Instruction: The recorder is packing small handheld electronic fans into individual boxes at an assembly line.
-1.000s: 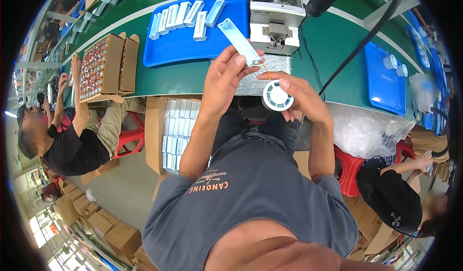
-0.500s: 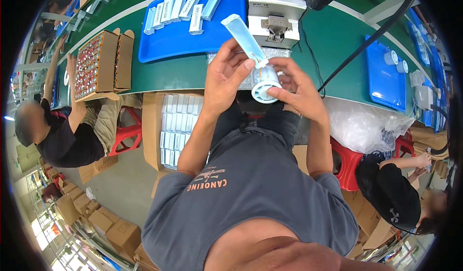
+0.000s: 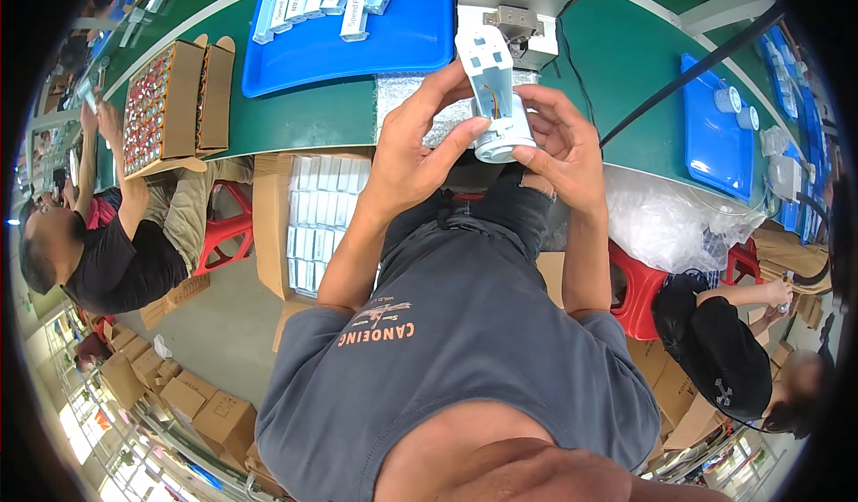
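Note:
My left hand (image 3: 424,140) is closed on a long pale-blue plastic handle shell (image 3: 485,53), which stands tilted up with its square-holed end away from me. Orange wires show inside its hollow. My right hand (image 3: 567,149) grips a round white fan housing (image 3: 508,143), thumb at its lower rim and fingers along its side. The shell's near end meets the housing; whether the two are fastened I cannot tell. Beyond my hands stands a white bench machine (image 3: 514,6) with a metal block on its front.
At the back left, a blue tray (image 3: 349,60) bears several pale-blue shells (image 3: 353,11). A cardboard box (image 3: 167,104) of small cylindrical parts stands farther left. Another blue tray (image 3: 715,149) at right holds round white parts. Two co-workers sit at either side; a carton (image 3: 273,230) of shells lies below.
The shell has swung from leaning left to nearly upright, its hollow now facing me. The fan housing has turned and tipped, its slotted face now out of sight.

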### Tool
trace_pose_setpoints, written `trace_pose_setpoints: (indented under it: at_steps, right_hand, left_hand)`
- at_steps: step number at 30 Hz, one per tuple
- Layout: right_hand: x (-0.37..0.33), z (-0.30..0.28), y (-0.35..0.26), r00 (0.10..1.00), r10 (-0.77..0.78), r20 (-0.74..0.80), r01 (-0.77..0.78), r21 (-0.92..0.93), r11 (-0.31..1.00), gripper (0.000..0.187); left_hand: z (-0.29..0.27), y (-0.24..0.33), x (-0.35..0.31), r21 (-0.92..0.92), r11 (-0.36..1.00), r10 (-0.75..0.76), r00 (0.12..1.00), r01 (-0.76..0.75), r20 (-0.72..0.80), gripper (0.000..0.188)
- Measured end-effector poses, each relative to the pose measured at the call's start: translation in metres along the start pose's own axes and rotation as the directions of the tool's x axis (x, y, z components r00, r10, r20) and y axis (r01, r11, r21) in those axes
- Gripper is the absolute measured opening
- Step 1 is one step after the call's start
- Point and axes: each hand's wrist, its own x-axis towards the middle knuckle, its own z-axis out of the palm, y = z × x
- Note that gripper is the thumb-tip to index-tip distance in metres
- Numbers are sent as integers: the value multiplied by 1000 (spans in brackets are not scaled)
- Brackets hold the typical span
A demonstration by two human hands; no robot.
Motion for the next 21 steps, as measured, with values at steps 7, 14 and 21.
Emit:
trace_pose_setpoints:
  at_steps: [7, 14, 21]
  right_hand:
    - [-1, 0, -1, 1000, -10, -7, 10, 25, 1000, 57]
    - [-3, -2, 0, 1000, -10, -9, 10, 26, 1000, 54]
    - [-3, -3, 4, 998, -61, 12, 60, 42, 997, 57]
  left_hand:
    - [1, -1, -1, 62, 997, 37, 999, -35, -29, 57]
    - [0, 0, 0, 163, 981, 101, 995, -102, 16, 52]
    - [7, 2, -6, -1, 1000, 5, 999, -5, -49, 55]
